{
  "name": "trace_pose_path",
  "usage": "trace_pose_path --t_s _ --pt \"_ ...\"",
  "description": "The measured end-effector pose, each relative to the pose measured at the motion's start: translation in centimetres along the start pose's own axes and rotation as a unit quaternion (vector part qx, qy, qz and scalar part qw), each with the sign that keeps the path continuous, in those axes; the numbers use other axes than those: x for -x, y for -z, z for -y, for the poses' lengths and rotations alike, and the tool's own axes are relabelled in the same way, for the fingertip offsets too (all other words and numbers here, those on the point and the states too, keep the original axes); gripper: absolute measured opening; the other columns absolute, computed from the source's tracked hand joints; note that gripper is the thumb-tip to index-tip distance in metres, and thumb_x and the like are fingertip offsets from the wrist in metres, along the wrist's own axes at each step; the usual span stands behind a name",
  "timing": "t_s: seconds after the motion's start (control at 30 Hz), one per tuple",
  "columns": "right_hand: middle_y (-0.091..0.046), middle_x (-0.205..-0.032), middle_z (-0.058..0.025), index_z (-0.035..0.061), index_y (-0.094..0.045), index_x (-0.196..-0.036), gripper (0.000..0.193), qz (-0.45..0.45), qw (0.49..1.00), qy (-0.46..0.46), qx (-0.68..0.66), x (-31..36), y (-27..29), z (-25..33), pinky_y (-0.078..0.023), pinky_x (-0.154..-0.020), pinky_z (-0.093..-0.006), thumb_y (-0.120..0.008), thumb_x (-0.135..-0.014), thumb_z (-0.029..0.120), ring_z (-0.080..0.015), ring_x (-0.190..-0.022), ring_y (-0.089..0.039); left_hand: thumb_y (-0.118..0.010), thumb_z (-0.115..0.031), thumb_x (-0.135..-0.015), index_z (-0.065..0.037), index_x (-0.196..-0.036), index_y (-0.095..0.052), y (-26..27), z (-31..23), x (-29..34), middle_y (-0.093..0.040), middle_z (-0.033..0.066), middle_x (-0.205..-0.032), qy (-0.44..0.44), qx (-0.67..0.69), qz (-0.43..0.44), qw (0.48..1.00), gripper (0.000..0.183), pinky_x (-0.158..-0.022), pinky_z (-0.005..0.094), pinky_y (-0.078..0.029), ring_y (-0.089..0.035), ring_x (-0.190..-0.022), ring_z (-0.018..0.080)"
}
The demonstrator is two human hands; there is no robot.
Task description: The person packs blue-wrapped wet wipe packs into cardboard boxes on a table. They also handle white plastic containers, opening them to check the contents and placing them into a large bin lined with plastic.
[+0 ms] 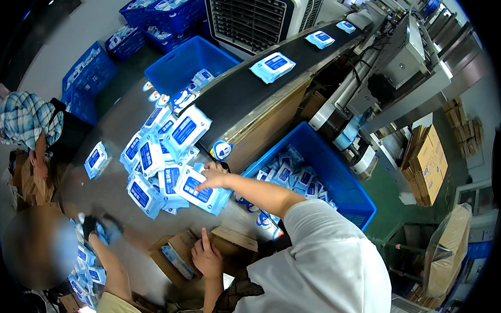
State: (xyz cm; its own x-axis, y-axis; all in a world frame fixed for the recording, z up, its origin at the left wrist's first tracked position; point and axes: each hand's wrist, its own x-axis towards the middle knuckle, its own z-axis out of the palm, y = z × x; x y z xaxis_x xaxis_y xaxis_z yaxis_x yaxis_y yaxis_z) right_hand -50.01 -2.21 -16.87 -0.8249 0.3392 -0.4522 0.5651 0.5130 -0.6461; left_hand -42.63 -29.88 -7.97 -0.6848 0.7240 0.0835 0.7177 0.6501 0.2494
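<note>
My right hand [215,176] reaches across the steel table and grips the upper right end of a pack of wet wipes [197,194], white and light blue with a dark blue label. That pack lies at the near edge of a heap of like packs [151,153]. Below it stands an open cardboard box [161,259], with a wipes pack [176,260] inside. My left hand [207,259] is at the box's right side, index finger stretched out and holding nothing; its other fingers are partly bent.
A black conveyor belt [236,103] carries spaced packs toward the heap. A blue crate [364,207] of packs stands at right, another blue crate [193,55] beyond the table. Two co-workers are at left, one with a gloved hand [89,227] near more packs.
</note>
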Motion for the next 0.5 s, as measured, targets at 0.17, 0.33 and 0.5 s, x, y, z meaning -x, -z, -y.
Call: trace_pose_path --t_s 0.17,0.33,0.5 --pt "-0.041 -0.134 -0.0234 0.0148 -0.062 -0.123 0.083 0.032 0.999 0.02 0.027 0.8 -0.5 0.9 -0.024 -0.097 -0.0587 -0.068 -0.061 0.07 -0.0411 -0.13 -0.031 -0.061 -0.007 -0.076 -0.017 -0.142 -0.043 -0.4 0.1 0.4 -0.057 0.0123 -0.103 -0.002 0.0 -0.002 1.0 0.069 -0.075 0.0447 -0.048 -0.054 -0.089 0.0344" --pt "-0.04 -0.127 -0.0218 0.0146 -0.057 -0.126 0.079 0.043 0.993 0.043 0.097 3.4 -0.1 1.1 -0.037 -0.09 -0.0646 -0.076 -0.061 0.057 -0.0427 -0.121 -0.039 -0.061 -0.007 -0.077 -0.017 -0.142 -0.042 -0.3 0.0 0.6 -0.056 0.0128 -0.102 -0.003 0.006 -0.003 1.0 0.068 -0.076 0.0444 -0.048 -0.054 -0.089 0.0339" --pt "-0.043 -0.122 -0.0202 0.0125 -0.056 -0.122 0.066 -0.032 0.941 0.188 0.278 11.1 -3.4 1.7 -0.041 -0.083 -0.0538 -0.079 -0.064 0.035 -0.0407 -0.111 -0.045 -0.064 -0.005 -0.075 -0.017 -0.144 -0.038 -0.5 0.2 0.9 -0.056 0.014 -0.105 0.015 0.021 0.016 1.0 0.074 -0.079 0.0448 -0.047 -0.054 -0.092 0.0356"
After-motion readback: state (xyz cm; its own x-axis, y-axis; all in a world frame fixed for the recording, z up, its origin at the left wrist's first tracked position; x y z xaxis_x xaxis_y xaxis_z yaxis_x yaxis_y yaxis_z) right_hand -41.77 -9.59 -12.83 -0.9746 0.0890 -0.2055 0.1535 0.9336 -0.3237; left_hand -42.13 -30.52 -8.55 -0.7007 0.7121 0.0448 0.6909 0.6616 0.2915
